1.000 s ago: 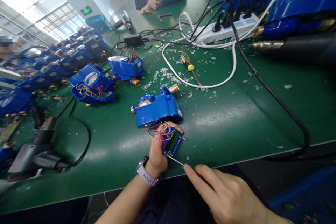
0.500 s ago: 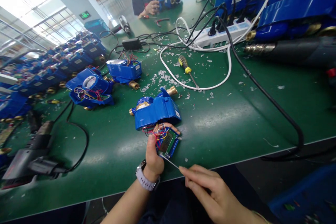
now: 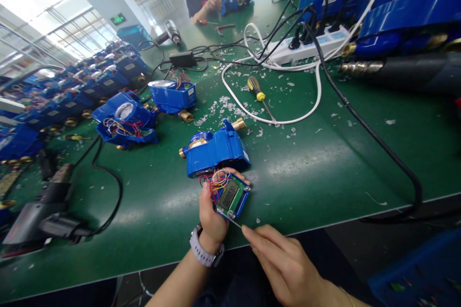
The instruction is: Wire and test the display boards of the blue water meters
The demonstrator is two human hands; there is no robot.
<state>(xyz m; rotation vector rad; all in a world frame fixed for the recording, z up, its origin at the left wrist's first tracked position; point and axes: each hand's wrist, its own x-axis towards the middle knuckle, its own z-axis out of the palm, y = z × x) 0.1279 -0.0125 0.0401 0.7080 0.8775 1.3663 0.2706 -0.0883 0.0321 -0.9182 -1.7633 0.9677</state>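
Observation:
My left hand point(image 3: 212, 216) is closed around a small circuit board point(image 3: 233, 197) with a grey digit display, tilted above the table's front edge. Red, yellow and white wires point(image 3: 220, 180) run from the board to a blue water meter point(image 3: 216, 153) with brass ends, which lies just beyond. In my right hand point(image 3: 284, 259) is a thin metal rod point(image 3: 235, 223), pinched between the fingers; its far tip meets the board's lower corner. The rod's grip is hidden inside my hand.
A screwdriver point(image 3: 256, 89) lies inside a white cable loop, near a power strip point(image 3: 309, 45). Heat guns point(image 3: 39, 216) rest left and right. More blue meters point(image 3: 124, 122) stand at left. Plastic scraps litter the green table point(image 3: 288, 168). Across it, a person point(image 3: 214, 2) handles another meter.
The board has tilted slightly, and its display digits now show more clearly. My right hand has shifted a little left with the rod. The co-worker's hand has moved slightly up.

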